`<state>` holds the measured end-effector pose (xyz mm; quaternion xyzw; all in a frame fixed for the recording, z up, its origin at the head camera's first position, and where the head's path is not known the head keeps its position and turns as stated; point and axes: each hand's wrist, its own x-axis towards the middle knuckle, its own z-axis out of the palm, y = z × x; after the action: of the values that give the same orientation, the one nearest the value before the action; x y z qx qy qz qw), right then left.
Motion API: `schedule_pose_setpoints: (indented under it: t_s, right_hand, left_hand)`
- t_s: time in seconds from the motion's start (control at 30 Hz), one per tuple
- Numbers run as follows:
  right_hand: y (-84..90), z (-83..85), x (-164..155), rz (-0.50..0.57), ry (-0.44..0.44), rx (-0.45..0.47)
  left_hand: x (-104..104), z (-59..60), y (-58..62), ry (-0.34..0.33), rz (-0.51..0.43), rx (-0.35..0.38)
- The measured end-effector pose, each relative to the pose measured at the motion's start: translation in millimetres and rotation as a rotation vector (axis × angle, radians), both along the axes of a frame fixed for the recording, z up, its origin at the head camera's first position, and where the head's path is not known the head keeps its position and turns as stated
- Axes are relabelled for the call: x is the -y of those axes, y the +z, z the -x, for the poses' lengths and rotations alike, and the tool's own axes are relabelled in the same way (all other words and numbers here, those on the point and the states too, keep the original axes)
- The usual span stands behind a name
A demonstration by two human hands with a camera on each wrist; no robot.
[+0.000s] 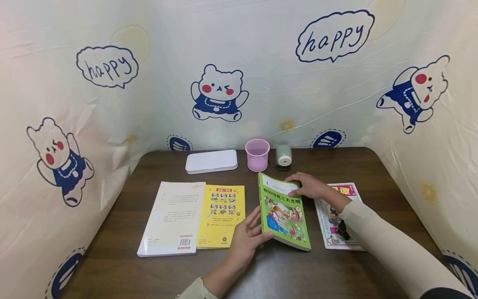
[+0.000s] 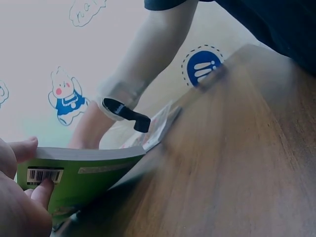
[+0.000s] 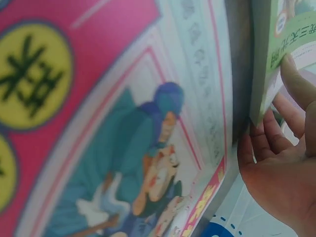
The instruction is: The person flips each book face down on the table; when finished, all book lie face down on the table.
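Over the dark brown wood-grain table point(image 1: 298, 278), the green-covered paperback book point(image 1: 282, 214) is held tilted, its long axis set from just before twelve to just before six o'clock. From its middle, the lower left edge is gripped at eight by the left hand point(image 1: 243, 239), the upper right corner pinched at half past one by the right hand point(image 1: 308, 186), neither being nearer.

Seemingly study corner: books point(image 1: 284, 218), wood-grain table point(image 1: 306, 274), cartoon-bear cloth point(image 1: 261, 45) hung around.

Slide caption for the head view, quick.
Left grip and right grip hold a green book, a pink cup behind.
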<state>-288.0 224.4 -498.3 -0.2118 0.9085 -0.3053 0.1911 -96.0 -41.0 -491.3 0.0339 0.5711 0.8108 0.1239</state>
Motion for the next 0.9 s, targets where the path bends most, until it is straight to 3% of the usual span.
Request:
schedule_pose_setpoints:
  t_s: [0.6,0.9]
  right_hand:
    - [19.3,-5.1,25,0.077,0.048,-0.026]
    - [36.4,-9.8,45,0.138,0.068,-0.071]
  left_hand:
    - [0,-4.7,9.6,-0.006,0.02,-0.116]
    - [-1,-9.0,18.3,0.024,0.068,-0.136]
